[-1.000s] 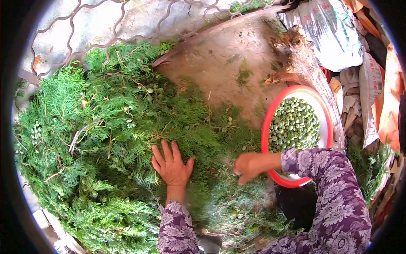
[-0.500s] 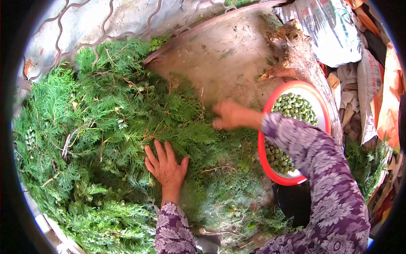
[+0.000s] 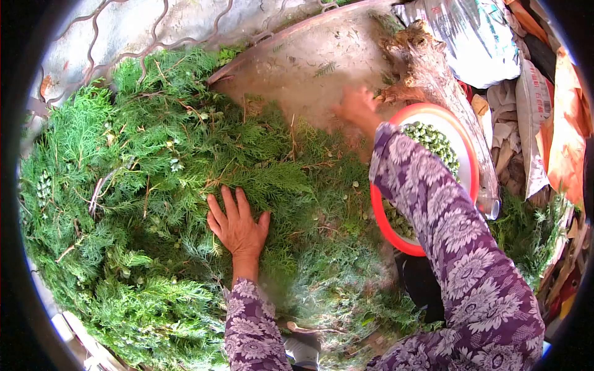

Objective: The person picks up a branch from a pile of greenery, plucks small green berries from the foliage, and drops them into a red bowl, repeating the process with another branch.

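Green cypress-like branches (image 3: 148, 229) spread in a thick layer over the left and middle of the view. My left hand (image 3: 239, 227) rests palm down on them, fingers stretched and apart, holding nothing. My right hand (image 3: 360, 106) is over the bare ground just left of a log, smeared by motion, its fingers unclear. Below that hand stands a white basin with a red rim (image 3: 385, 226), partly covered by my right forearm. Small round pale-green cones or seed pods (image 3: 433, 143) fill part of the basin.
A weathered log (image 3: 433, 68) lies along the basin's right side. Plastic sacks (image 3: 476, 43) and orange sheeting (image 3: 566, 136) are piled at the right edge. A wavy metal grille (image 3: 158, 43) borders the top left, and bare ground (image 3: 315, 62) lies beyond the branches.
My right hand has moved away from me and a little right, from the edge of the branches to the bare ground near the log. My left hand stays spread on the branches.
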`<control>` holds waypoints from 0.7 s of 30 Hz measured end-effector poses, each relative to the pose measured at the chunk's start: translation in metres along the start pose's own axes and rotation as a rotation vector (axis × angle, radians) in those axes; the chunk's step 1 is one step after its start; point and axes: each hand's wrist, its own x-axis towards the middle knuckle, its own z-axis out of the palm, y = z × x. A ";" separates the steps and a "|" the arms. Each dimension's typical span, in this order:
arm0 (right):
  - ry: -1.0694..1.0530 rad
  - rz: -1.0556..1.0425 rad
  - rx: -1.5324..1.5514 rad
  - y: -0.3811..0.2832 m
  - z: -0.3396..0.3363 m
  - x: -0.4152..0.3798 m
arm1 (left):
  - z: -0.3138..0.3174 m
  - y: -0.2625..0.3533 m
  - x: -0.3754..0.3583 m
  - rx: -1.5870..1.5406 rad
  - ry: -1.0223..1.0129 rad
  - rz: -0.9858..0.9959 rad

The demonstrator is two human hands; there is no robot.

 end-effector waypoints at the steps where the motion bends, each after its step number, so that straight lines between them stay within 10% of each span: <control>1: 0.065 0.032 -0.057 0.013 0.001 0.011 | 0.000 0.000 0.001 -0.002 0.027 0.001; 14: 0.112 -0.257 -0.514 0.057 -0.003 0.060 | 0.006 -0.002 0.002 0.019 -0.023 -0.006; 21: -0.027 -0.444 0.036 0.036 0.009 0.068 | 0.005 -0.001 0.002 0.017 -0.021 -0.018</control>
